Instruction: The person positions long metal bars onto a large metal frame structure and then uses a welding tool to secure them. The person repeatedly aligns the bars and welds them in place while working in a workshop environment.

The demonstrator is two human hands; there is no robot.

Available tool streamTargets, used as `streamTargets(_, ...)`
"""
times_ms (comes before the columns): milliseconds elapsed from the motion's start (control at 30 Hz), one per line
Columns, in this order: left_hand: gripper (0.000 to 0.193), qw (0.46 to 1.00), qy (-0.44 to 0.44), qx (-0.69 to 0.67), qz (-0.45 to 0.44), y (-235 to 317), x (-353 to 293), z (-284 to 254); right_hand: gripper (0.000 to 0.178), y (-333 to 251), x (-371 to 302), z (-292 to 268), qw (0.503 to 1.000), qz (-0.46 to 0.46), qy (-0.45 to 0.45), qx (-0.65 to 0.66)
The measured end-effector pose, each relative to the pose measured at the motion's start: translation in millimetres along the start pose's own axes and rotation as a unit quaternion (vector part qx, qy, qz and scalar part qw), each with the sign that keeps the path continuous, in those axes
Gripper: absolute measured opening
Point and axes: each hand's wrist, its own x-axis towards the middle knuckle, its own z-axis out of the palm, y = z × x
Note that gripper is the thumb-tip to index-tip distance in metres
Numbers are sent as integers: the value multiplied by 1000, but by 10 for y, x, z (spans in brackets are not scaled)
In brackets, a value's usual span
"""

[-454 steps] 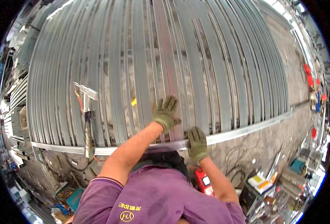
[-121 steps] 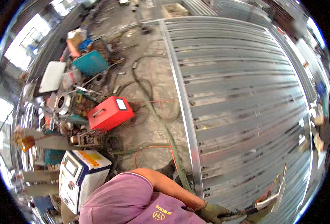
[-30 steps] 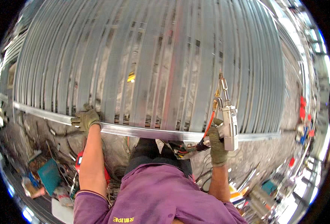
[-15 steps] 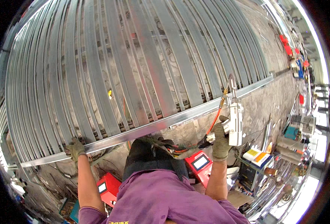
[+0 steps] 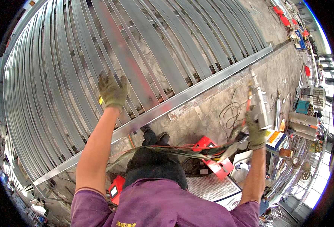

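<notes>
My left hand (image 5: pixel 113 90), in an olive work glove, is spread with fingers apart over the grey metal slats (image 5: pixel 152 36); whether it touches them I cannot tell. A long, shiny metal rail (image 5: pixel 197 89) runs along the near ends of these slats. Out to the right, my gloved right hand (image 5: pixel 255 133) is wrapped round the handle of a silver welding gun (image 5: pixel 261 104). Its narrow nozzle points away from me, just on the near side of the rail. An orange hose (image 5: pixel 248 104) runs beside the gun, slightly blurred.
A bundle of cables (image 5: pixel 178 150) stretches across my legs towards the gun. Red boxes (image 5: pixel 220 169) lie near my right side, and another red box (image 5: pixel 115 189) is at my left. A thin looped cable (image 5: pixel 230 113) lies on the concrete floor. Cluttered racks (image 5: pixel 303 130) stand at the right.
My left hand has left the rail's left part and moved up and right over the slats, fingers spreading. My right hand has carried the welding gun rightwards, off the rail.
</notes>
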Motion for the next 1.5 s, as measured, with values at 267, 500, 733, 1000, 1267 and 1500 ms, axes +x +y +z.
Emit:
streamTargets(267,81,997,35,72,18,237,-3,627,37,112,-214,-453,999,27,-38,19)
streamTargets(500,77,997,45,67,12,343,-30,621,35,159,-993,1087,977,102,-185,17)
streamTargets(733,77,994,43,99,16,399,-11,513,25,-151,-1058,1540,989,-34,-146,-6)
streamTargets(1000,76,993,22,114,11,403,-6,477,18,-345,-1068,1640,986,-40,-161,-13)
streamTargets(1267,76,994,26,102,11,402,-8,450,19,-385,-1054,1623,985,-13,-171,13)
streamTargets(1500,73,994,60,91,22,368,-5,528,32,295,-1253,1706,983,-10,-182,36)
